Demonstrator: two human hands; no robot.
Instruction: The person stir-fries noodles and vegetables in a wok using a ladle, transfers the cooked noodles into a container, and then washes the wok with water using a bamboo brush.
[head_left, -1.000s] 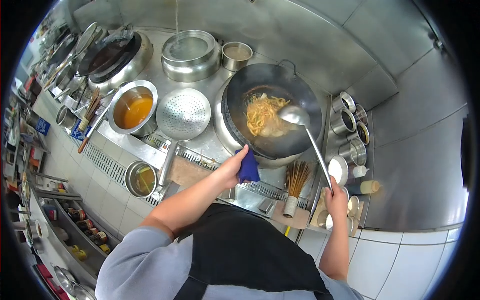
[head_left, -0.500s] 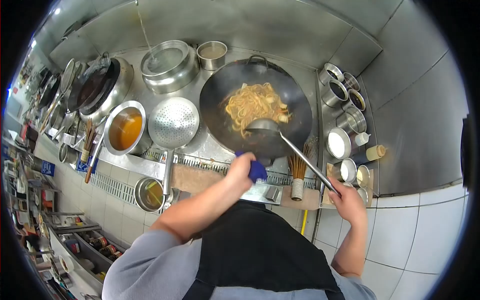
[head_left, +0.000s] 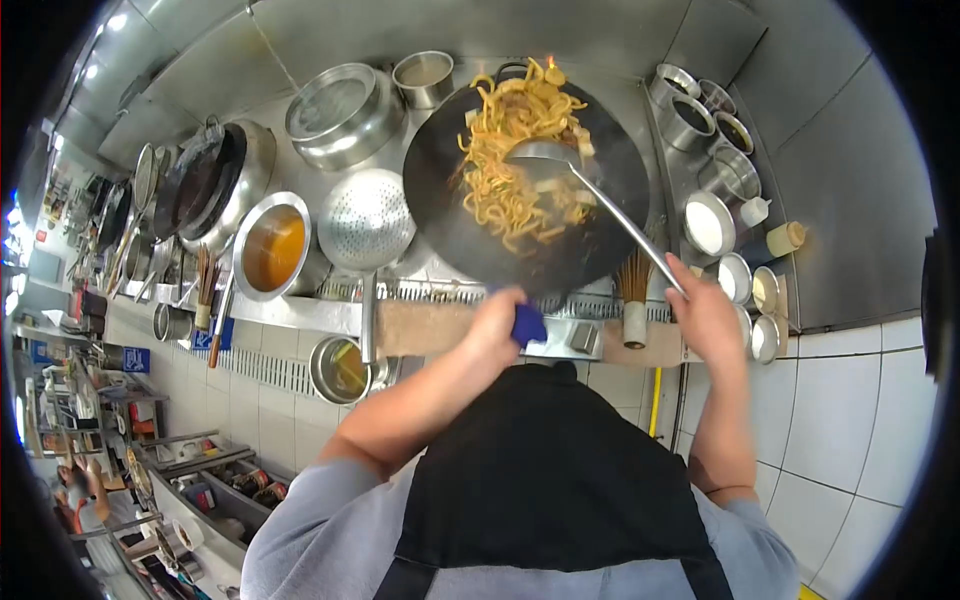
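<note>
l hand (head_left: 498, 325) w/ cloth (head_left: 529, 325) @ wok (head_left: 600, 250) – r hand (head_left: 708, 318) w/ ladle (head_left: 632, 231)

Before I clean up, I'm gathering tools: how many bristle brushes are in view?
2: one brush just left of the right hand, another brush left of the pot of orange liquid. Others may be hidden.

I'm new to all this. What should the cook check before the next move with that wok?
1. Blue cloth in left hand: ok.
2. Ladle gripped by right hand: ok.
3. Noodles well inside the wok's far edge: not ok, some overlap it in view.
4. Wok seated on its burner: cannot tell, the contact is hidden.
5. Strainer out of the ladle's way: ok, left of the wok.
</note>
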